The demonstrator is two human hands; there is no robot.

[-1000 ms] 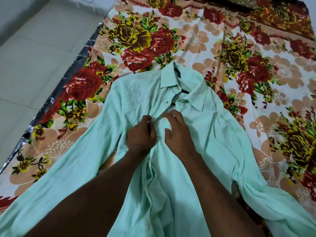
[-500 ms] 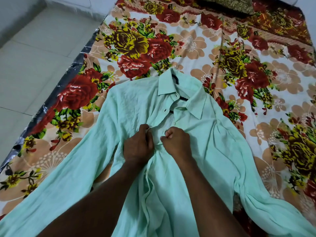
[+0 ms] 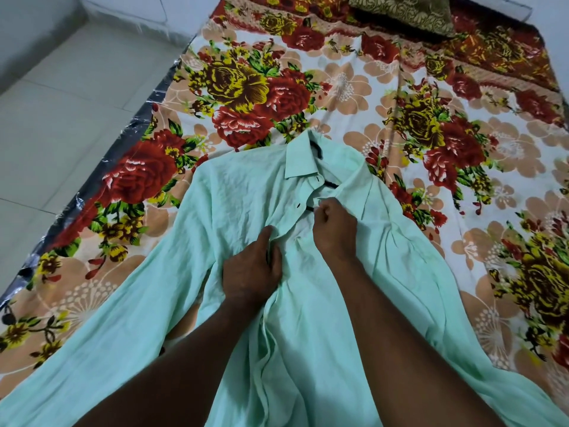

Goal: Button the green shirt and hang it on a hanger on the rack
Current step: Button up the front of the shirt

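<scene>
Green shirt (image 3: 246,211) flat on floral bedsheet (image 3: 446,124), collar away | left hand (image 3: 251,269) pinches left placket edge | right hand (image 3: 334,224) clenched on right edge near collar | tip: keep edges taut, line button with hole.

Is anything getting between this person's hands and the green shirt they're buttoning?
Nothing visible does. The left hand and the right hand both pinch the front of the green shirt directly, just below its collar. No hanger or rack is in view.
</scene>
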